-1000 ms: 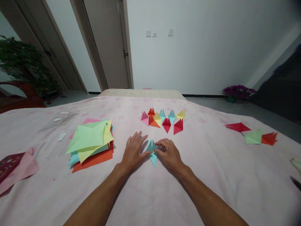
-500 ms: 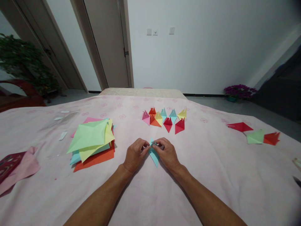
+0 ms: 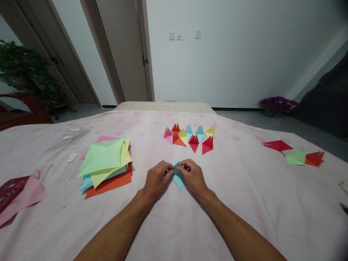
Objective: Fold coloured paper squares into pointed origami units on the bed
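A narrow light-blue folded origami paper point(image 3: 178, 180) is held between my two hands, its long point aimed down toward me. My left hand point(image 3: 158, 178) pinches its upper left edge between thumb and fingers. On the opposite side my right hand point(image 3: 193, 176) pinches the upper part, and its fingertips cover some of the folds. Just beyond my hands stand several small folded paper birds, among them a red one point(image 3: 207, 145), a pink one point(image 3: 168, 136) and a blue one point(image 3: 199, 133).
A stack of coloured paper sheets point(image 3: 104, 156) lies to the left. Farther left are a pink cloth point(image 3: 32, 194) and a dark red item point(image 3: 12, 190). Red point(image 3: 277, 145), green point(image 3: 295, 158) and orange point(image 3: 314, 158) folded papers lie at the right on the pink tablecloth point(image 3: 239, 203).
Both hands keep their pinch on the blue paper, with only a very slight shift of fingers and paper. The other things stay where they were.
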`<state>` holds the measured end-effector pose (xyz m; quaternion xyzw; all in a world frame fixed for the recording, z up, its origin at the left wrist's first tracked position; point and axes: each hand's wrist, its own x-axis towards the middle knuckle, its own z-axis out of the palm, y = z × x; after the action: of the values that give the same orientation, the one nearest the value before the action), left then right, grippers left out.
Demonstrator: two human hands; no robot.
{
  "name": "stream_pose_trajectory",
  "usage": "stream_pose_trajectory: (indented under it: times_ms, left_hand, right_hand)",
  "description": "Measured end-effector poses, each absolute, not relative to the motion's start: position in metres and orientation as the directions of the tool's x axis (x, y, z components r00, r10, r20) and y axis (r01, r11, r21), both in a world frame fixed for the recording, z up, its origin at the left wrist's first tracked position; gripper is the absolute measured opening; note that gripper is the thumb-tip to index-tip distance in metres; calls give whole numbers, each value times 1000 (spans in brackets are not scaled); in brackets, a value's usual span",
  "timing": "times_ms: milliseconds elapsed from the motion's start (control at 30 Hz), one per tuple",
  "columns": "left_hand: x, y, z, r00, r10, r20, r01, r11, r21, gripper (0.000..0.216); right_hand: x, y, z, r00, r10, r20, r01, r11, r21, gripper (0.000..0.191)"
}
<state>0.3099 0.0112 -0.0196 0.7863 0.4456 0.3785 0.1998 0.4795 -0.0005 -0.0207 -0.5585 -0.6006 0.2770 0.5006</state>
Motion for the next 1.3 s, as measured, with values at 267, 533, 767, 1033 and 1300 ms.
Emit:
stream_pose_trajectory:
  times_ms: [267,533,767,1033,1300]
  left_hand:
    - [312,15,-21,317,876,365,536,-482,693,8]
    - [311,17,-21,310,894,322,491,-441,751,8]
    - [316,14,-19,292,893,341,415,-440,796,10]
    - [322,12,-20,180,944,278,282,-320,904,20]
    - [327,9,-20,163,955,247,193,-276,942,20]
  right_hand:
    - [480,1,-25,107,947,304,396,240,-886,12]
    - [479,0,-22,125,938,323,369,258,-893,11]
    - [476,-2,-22,137,947,289,359,224,-906,9]
    - [476,-1,-20,102,913,396,467,307,-829,4]
    - [474,-5,-15,110,873,475,450,382,-807,6]
